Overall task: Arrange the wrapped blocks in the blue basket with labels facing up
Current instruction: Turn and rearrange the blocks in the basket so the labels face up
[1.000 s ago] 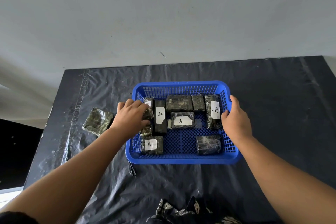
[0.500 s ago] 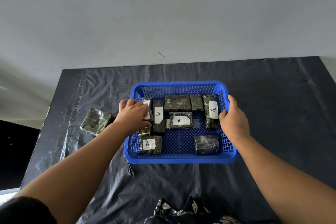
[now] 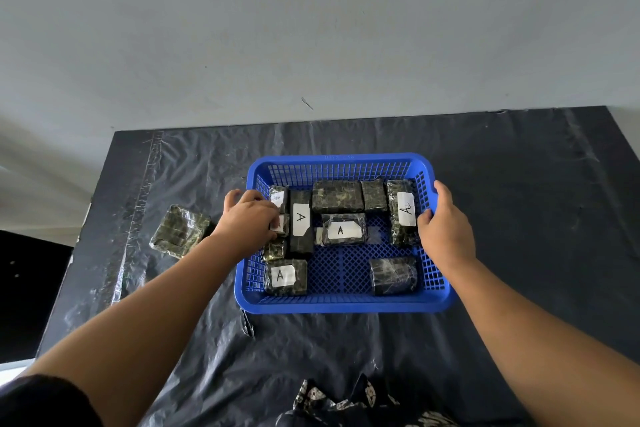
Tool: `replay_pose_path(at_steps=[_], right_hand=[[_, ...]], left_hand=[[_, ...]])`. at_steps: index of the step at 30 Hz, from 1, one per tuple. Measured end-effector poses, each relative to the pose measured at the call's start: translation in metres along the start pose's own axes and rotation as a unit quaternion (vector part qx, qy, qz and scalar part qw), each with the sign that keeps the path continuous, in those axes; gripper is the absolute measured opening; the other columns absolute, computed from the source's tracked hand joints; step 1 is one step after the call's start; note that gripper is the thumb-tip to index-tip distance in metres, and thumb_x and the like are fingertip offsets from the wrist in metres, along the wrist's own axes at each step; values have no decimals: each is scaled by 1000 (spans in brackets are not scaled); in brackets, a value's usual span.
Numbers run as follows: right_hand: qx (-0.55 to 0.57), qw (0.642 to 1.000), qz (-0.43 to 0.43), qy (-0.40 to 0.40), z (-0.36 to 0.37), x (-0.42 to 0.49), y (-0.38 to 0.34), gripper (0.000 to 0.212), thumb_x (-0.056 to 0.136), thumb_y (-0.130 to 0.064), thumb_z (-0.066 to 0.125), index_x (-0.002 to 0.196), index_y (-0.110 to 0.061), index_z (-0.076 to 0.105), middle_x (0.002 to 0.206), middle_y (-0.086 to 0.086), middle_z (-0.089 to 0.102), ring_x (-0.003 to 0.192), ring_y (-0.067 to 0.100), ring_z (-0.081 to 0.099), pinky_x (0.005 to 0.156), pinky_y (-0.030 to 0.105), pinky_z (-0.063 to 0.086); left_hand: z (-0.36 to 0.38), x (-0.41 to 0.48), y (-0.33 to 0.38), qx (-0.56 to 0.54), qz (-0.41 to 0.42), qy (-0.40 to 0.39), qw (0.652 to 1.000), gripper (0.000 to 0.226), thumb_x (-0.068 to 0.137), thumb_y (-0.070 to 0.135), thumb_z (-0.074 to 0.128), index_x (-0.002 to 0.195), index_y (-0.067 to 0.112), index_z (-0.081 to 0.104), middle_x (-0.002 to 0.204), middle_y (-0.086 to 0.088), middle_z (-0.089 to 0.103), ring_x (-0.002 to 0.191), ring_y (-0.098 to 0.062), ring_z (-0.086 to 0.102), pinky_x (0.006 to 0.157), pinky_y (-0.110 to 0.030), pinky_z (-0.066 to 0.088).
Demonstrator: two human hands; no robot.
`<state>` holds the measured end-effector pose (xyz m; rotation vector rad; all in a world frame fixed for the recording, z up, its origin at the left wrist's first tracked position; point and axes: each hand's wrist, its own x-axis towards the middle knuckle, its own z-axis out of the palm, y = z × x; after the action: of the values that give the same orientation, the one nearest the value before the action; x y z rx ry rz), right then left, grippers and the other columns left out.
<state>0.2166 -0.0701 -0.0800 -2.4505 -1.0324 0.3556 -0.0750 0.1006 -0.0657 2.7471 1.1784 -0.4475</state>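
Observation:
The blue basket (image 3: pixel 343 303) sits mid-table and holds several dark wrapped blocks. White "A" labels face up on a tall block (image 3: pixel 300 222), a centre block (image 3: pixel 343 229), a right block (image 3: pixel 403 210) and a front-left block (image 3: pixel 284 276). Blocks at the back (image 3: pixel 337 196) and front right (image 3: pixel 393 275) show no label. My left hand (image 3: pixel 251 220) reaches over the basket's left wall and grips a small labelled block (image 3: pixel 280 223) in the left column. My right hand (image 3: pixel 445 229) holds the basket's right rim. One more wrapped block (image 3: pixel 180 231) lies on the table left of the basket.
Black plastic sheet (image 3: pixel 519 201) covers the table, which ends against a grey wall (image 3: pixel 311 28) behind. The table's left edge (image 3: pixel 86 236) drops off near the loose block. Patterned dark cloth (image 3: pixel 346 406) lies at the front edge.
My left hand has shifted slightly on the left column of blocks, and a white label now shows at its fingertips. The right hand has stayed on the rim.

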Motion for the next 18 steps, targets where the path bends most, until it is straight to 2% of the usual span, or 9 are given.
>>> replay_pose_path(at_steps=[5,8,11,14,16,18], right_hand=[[2,1000,-1,-4,-1,0,-1,55,92,-11,46,144,-15,29,83,15,63,69,31,59,56,40,45],[4,1000,-2,-5,-2,-1,-2,55,92,-12,46,144,-16,29,85,16,64,70,32,59,58,42,47],[5,1000,0,-5,-2,-1,-3,55,92,-12,46,144,-16,29,89,17,65,74,34,60,62,45,50],[4,1000,-3,-1,-2,-1,-3,54,92,-12,46,144,-15,30,89,18,65,74,35,60,61,44,49],[4,1000,-5,1,-2,-1,-2,54,91,-12,45,143,-15,30,89,18,65,74,35,60,60,42,48],[3,1000,-4,2,-1,-1,-2,54,91,-12,45,143,-15,31,91,18,65,75,36,60,62,44,48]], left_hand=[[1,0,3,66,9,-33,997,20,88,37,57,104,44,67,132,20,50,133,-19,22,108,-61,0],[1,-4,4,58,15,-23,998,23,89,34,55,109,39,65,143,10,42,143,-22,11,108,-62,-5],[3,-15,9,39,6,10,999,35,87,38,58,121,33,57,159,-5,13,145,-28,-9,111,-62,-7],[8,-30,19,34,-37,-3,999,41,87,38,57,128,36,49,156,-6,-22,136,-37,-31,103,-60,-22],[11,-36,25,30,-71,-27,997,35,90,33,53,124,37,52,154,-5,-28,131,-41,-38,101,-62,-23],[13,-37,29,26,-88,-39,995,31,92,31,50,121,38,55,156,-6,-22,130,-42,-40,102,-65,-20]])
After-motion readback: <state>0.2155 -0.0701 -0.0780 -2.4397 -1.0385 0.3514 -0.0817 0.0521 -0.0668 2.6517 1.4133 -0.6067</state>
